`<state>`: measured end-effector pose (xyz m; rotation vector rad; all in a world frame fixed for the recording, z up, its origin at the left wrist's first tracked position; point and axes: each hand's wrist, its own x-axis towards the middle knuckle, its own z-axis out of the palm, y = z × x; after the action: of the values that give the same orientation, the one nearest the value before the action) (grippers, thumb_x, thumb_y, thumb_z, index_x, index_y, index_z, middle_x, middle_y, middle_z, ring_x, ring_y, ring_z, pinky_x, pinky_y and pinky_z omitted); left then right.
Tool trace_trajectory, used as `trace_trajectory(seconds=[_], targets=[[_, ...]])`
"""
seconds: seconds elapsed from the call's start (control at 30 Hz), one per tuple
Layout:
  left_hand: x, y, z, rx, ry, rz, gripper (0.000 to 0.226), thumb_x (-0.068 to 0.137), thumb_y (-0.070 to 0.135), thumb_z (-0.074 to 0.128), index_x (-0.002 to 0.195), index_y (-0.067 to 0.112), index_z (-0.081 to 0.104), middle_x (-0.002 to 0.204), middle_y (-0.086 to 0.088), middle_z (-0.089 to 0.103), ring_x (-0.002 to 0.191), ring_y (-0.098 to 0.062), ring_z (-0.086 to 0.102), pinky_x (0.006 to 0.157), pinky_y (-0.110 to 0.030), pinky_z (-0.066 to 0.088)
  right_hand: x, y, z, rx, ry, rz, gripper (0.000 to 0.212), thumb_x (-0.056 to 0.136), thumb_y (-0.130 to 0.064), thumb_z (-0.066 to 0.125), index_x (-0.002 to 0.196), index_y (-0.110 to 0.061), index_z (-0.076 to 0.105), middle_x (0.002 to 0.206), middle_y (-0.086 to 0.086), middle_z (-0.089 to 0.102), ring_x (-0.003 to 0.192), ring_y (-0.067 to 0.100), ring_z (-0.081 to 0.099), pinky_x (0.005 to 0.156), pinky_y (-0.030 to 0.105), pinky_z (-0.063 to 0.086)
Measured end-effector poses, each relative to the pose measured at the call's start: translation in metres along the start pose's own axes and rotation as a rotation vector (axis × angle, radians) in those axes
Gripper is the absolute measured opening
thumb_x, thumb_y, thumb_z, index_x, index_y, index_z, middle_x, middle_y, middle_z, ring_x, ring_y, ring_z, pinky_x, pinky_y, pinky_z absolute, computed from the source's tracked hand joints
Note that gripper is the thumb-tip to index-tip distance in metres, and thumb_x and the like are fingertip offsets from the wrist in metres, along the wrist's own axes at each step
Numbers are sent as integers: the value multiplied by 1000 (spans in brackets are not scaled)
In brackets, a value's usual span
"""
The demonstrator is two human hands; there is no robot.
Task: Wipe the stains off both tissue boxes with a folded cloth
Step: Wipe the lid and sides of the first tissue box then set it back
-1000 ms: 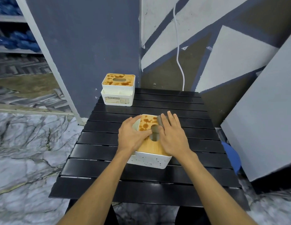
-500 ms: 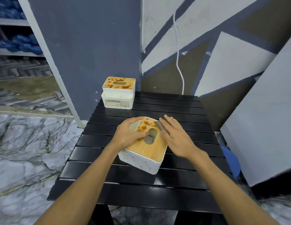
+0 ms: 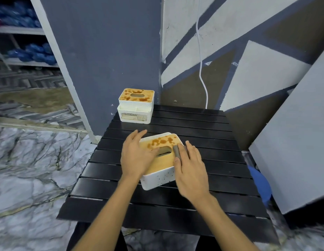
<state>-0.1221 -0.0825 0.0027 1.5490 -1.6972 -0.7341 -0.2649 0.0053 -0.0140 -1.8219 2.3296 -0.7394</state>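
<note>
A black slatted table (image 3: 175, 205) stood on a marbled grey-and-white floor (image 3: 31, 169), pushed up to a dark blue-grey pillar (image 3: 107, 60) and a wall (image 3: 266, 66) painted in white, brown and blue angular shapes. A white cable (image 3: 201, 69) hung down that wall to the table's far edge. On the right a grey board (image 3: 293, 142) leaned near the table, with a blue thing (image 3: 260, 183) showing at its foot. Far left, a shelf (image 3: 22, 30) held blue bundles.

The far box (image 3: 136, 105) sat at the table's far left corner, white, its wooden lid blotched all over with brown stains. The near box (image 3: 161, 178) lay at the table's middle, turned askew to the slats, stains left only on the far part of its lid.

The left hand (image 3: 137, 156) rested on the near box's left side, fingers nearly straight past the far left corner and thumb lying on the lid by the slot; its grip was apart, pressing rather than clasping. The right hand (image 3: 192, 171) lay over the lid's right edge with fingers straight, grip apart, pressing a folded grey cloth (image 3: 176, 151) down on the wood just right of the slot. Only the cloth's left end showed beside the fingers.
</note>
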Motion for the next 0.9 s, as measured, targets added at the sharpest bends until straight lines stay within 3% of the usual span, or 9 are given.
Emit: trace_trajectory(seconds=[0.1, 0.2, 0.37, 0.53, 0.67, 0.73, 0.9], targets=[[-15, -4, 9, -107, 21, -112, 79, 80, 37, 80, 149, 24, 45, 157, 1, 37, 144, -19, 34, 113, -39, 33, -6, -15, 5, -6, 48, 23, 50, 100, -34, 22, 146, -19, 35, 157, 5, 25, 143, 25, 22, 108, 41, 38], [-10, -5, 8, -134, 38, -134, 75, 85, 29, 78, 150, 20, 42, 151, -3, 45, 139, -22, 41, 112, -38, 35, -9, -10, 4, -46, -4, -31, 51, 101, -35, 23, 149, -20, 31, 159, 4, 22, 145, 25, 19, 111, 41, 35], [3, -9, -2, -132, -43, -118, 68, 85, 22, 74, 147, 18, 46, 134, -3, 57, 124, -21, 53, 90, -25, 41, 0, 8, -9, -178, -107, -224, 70, 91, -46, 0, 151, -22, 28, 159, -2, 22, 146, 19, 17, 115, 38, 30], [10, -9, -3, -91, -88, -76, 66, 87, 25, 74, 147, 18, 48, 142, -4, 55, 131, -21, 49, 100, -27, 40, 20, 2, -8, -243, -101, -267, 63, 96, -42, 7, 145, -17, 39, 153, 4, 33, 139, 23, 29, 104, 41, 42], [10, -8, -1, -87, -81, -57, 66, 90, 23, 72, 149, 14, 44, 148, -6, 48, 137, -21, 43, 107, -28, 34, 22, -11, 3, -220, -72, -177, 65, 94, -42, 5, 143, -17, 39, 155, 6, 30, 146, 27, 20, 105, 45, 41], [10, -8, 0, -90, -79, -60, 65, 92, 22, 70, 150, 14, 41, 150, -6, 46, 138, -21, 42, 108, -28, 33, 10, -14, 5, -211, -42, -159, 62, 96, -40, 11, 144, -14, 40, 155, 9, 32, 146, 28, 23, 107, 44, 38], [12, -11, 1, -88, -102, -46, 62, 92, 21, 71, 148, 15, 44, 147, -5, 47, 133, -20, 45, 99, -22, 32, 16, -11, 5, -206, -56, -162, 65, 96, -42, 7, 145, -16, 39, 155, 7, 33, 145, 24, 25, 112, 42, 35]])
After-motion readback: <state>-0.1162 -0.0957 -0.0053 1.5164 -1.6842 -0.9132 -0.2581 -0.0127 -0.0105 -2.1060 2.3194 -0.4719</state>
